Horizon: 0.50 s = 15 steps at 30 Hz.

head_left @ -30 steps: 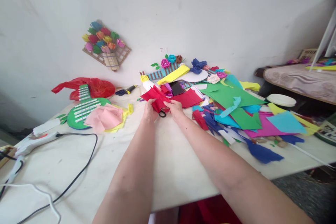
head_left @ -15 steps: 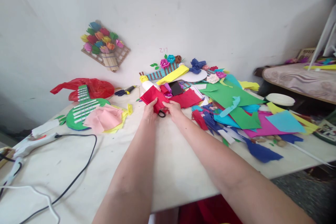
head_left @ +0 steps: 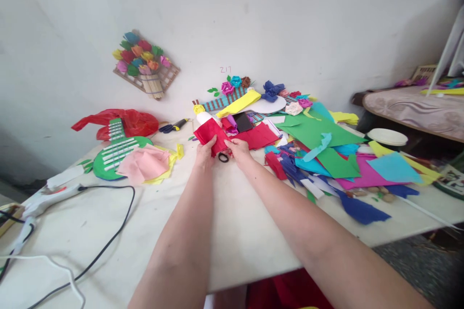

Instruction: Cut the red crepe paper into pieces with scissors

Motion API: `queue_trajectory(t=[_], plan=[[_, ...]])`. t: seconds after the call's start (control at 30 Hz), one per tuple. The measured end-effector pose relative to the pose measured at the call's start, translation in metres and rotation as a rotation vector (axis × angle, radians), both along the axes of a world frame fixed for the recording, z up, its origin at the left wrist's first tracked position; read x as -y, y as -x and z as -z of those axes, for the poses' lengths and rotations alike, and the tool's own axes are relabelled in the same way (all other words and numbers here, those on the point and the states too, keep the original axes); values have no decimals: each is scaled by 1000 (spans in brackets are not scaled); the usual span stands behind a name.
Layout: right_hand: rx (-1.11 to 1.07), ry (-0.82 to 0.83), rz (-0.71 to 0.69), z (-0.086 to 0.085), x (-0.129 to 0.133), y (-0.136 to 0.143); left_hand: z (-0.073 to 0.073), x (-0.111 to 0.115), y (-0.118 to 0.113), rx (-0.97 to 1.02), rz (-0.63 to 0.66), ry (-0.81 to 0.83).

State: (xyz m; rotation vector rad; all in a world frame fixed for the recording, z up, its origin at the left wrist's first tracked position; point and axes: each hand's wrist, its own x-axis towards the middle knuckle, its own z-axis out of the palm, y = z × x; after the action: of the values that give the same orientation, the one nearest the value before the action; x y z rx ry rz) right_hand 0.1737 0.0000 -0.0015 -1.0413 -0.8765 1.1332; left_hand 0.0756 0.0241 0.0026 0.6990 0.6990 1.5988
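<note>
Red paper (head_left: pixel 207 130), pinched between thumb and fingers of our left hand (head_left: pixel 205 154) and right hand (head_left: pixel 239 150) at the table's (head_left: pixel 250 222) far middle, just beyond a black loop (head_left: pixel 223 157), calls, we judge, for light, even pressure to avoid tearing.

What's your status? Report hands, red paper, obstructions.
Left hand and right hand gripping red paper. Black loop near paper's close edge, between hands. Apparently not blocking.

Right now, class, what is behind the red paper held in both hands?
Behind the held red paper, a white object shows in part; its near end is covered, and anything else the paper hides cannot be seen.
</note>
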Motion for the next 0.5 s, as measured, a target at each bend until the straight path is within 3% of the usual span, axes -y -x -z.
queue_trajectory(t=[0.13, 0.23, 0.4, 0.5], plan=[[33, 8, -26, 4, -3, 0, -1, -4, 6, -41, -13, -26], [216, 4, -50, 3, -1, 0, -2, -7, 18, -90, -47, -47], [1129, -107, 95, -4, 14, 4, 4, -3, 45, -133, -106, -56], [1503, -93, 79, -8, 23, 10, 11, 1, 53, -124, -138, -39]])
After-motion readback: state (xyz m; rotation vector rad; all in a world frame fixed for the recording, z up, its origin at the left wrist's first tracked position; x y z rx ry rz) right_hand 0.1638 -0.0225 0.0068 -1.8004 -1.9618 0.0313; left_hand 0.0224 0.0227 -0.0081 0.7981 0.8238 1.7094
